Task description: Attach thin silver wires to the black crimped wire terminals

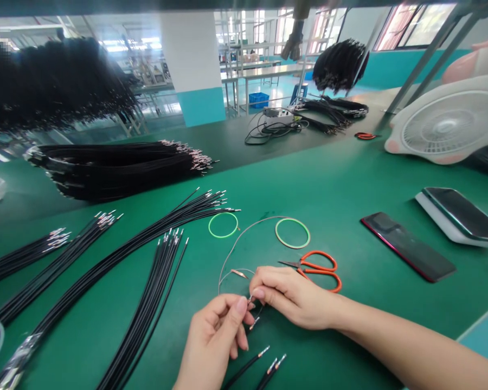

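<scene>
My left hand and my right hand meet over the green mat, fingertips pinched together. A thin wire runs from between them and curves up to a green ring. What sits right at the pinch is too small to tell. A black cable's bare metal end shows just beyond my left fingers; whether they hold it I cannot tell. A small copper-coloured piece lies by the wire. Orange-handled scissors rest behind my right hand. Short black cables with stripped tips lie below.
Bundles of black cables spread over the left side, with a thick coiled bundle behind. A second green ring lies ahead. To the right are a phone, another device on a stand and a white fan.
</scene>
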### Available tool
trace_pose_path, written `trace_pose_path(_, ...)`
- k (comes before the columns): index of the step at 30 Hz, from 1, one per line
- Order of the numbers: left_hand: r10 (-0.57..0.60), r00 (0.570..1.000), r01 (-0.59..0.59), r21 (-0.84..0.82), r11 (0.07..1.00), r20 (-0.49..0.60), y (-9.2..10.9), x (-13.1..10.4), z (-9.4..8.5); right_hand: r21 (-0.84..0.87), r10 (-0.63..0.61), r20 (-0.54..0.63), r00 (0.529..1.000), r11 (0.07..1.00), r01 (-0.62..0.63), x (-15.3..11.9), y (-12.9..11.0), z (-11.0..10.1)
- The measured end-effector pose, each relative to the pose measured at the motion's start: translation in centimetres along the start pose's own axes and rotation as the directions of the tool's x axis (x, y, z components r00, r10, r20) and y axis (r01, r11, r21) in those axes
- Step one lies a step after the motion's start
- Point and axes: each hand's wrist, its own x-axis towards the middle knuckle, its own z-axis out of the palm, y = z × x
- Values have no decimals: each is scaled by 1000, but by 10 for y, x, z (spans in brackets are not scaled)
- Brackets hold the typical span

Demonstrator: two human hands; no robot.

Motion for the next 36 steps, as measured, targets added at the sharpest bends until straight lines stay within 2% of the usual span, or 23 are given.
trace_pose_path(3, 33, 999, -34, 22, 999, 27, -2, -3, 3, -46, -36, 0, 999, 998, 36, -1, -1, 0)
trace_pose_path(6, 150, 988, -154, 128, 980, 43, -6, -6, 3, -79, -70, 5, 998, 994, 70, -1, -1, 1)
trace_pose_path(11, 379, 920, -390, 352, 851, 103, -12, -7, 1, -77, -63, -9, 998, 995, 62, -1, -2, 4)
trace_pose_path(16, 473, 876, -466, 434, 771, 98, -16, -5, 1, -115, -80, -12, 997, 990, 78, -1, -2, 6)
trace_pose_path(22, 495, 866, -480, 399, 781, 73, -16, -6, 4, -223, -121, -42, 992, 969, 109, -1, -2, 8)
trace_pose_path(31, 514, 856, -501, 346, 793, 61, -12, -9, 6, -200, -109, -61, 992, 975, 95, -2, -5, 9)
trace_pose_path(33, 465, 884, -455, 339, 824, 56, -14, -9, 6, -173, -94, -64, 994, 982, 82, -3, -5, 10)
trace_pose_path(36, 326, 945, -320, 280, 905, 26, -20, -8, 7, -113, -61, -55, 997, 992, 55, -3, -5, 10)
